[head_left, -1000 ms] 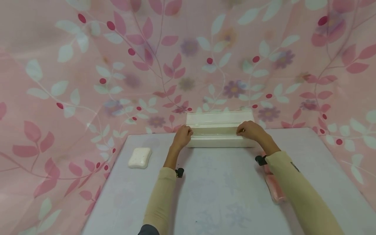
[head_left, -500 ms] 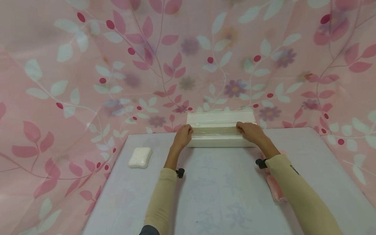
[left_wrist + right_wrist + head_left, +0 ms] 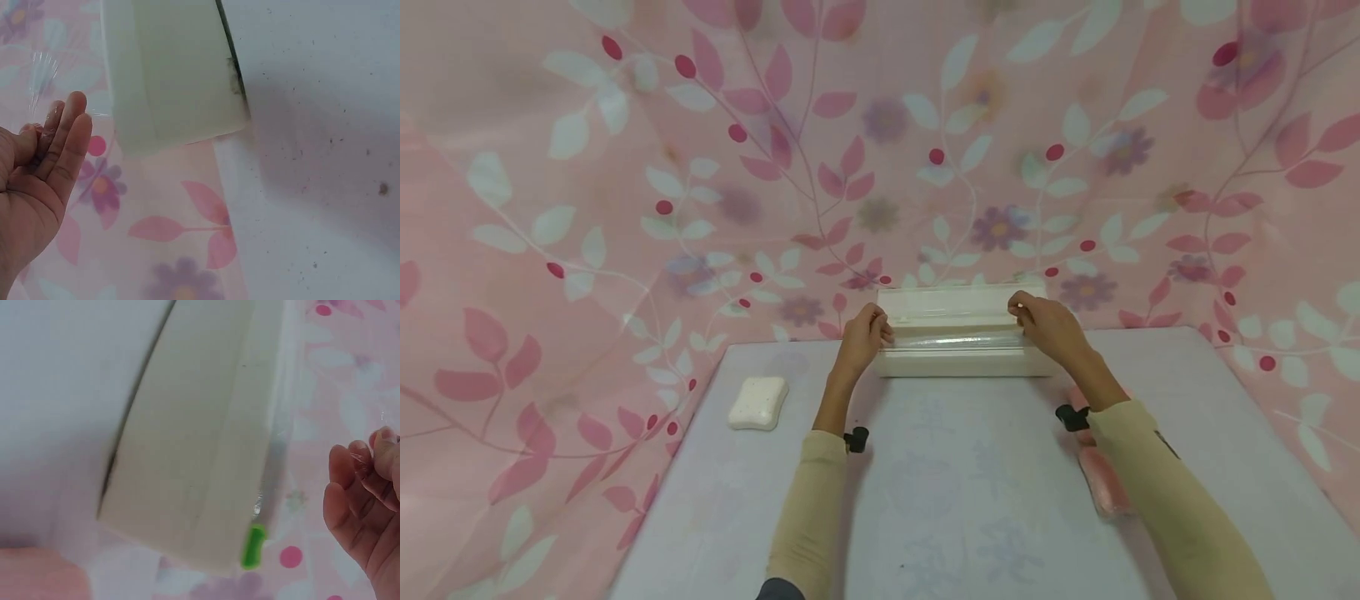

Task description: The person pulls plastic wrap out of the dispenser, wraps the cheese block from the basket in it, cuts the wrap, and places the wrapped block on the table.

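A long white cling film dispenser [image 3: 962, 364] lies at the table's back edge, its lid [image 3: 955, 302] raised against the flowered cloth. Inside, a shiny roll of cling film [image 3: 951, 341] shows. My left hand [image 3: 862, 337] is at the dispenser's left end, and in the left wrist view its thumb and forefinger pinch the creased clear film [image 3: 45, 72]. At the right end, my right hand [image 3: 1051, 330] pinches the film's other corner between thumb and fingertips, its remaining fingers loosely bent. A bright green end piece [image 3: 253, 547] shows on the dispenser in the right wrist view.
A white, rounded-square object [image 3: 757, 403] lies on the left of the white-covered table [image 3: 955, 517]. Pink wrapped packs [image 3: 1103, 479] lie partly beneath my right forearm. Pink flowered cloth [image 3: 880, 167] hangs directly behind the table.
Both hands have lifted a little from the dispenser's opening, the right more, keeping their pinch on the film. The shiny roll now shows more brightly.
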`<state>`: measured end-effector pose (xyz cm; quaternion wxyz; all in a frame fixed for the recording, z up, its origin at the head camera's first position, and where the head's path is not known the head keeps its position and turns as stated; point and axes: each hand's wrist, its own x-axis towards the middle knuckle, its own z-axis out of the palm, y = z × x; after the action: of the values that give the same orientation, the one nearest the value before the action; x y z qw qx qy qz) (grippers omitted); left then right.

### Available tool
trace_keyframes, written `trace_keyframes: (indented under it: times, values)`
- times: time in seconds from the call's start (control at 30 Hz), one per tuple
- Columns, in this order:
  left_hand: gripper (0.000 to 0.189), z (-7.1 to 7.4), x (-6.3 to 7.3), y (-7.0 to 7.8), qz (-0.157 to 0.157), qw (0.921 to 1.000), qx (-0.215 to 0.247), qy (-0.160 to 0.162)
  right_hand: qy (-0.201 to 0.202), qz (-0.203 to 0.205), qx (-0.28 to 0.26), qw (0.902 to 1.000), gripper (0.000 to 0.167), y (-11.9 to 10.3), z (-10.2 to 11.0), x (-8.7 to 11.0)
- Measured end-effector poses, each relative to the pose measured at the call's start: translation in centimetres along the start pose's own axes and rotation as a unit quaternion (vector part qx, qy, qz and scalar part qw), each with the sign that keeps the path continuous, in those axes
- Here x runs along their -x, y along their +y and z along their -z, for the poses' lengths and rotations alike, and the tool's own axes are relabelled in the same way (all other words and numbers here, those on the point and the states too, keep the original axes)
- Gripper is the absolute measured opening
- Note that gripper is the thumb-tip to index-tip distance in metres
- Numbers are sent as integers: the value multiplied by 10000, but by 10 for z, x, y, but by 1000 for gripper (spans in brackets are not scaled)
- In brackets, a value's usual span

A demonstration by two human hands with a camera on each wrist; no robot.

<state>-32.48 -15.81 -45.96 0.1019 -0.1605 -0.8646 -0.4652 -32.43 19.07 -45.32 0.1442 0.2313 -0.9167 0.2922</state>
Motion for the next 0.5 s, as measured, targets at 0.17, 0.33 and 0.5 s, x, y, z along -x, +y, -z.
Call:
trace_keyframes:
  times: [0.17,0.33,0.5]
  values:
    - [11,3,2,7,-206,9996,-3,197,167,55,212,9996,10,-7,8,0]
    - [9,8,-1,21,-571,9974,-73,441,421,168,220,9987,14,-18,21,-1]
    - [12,18,-4,41,-797,9939,-192,735,736,483,213,9959,16,-30,36,-4]
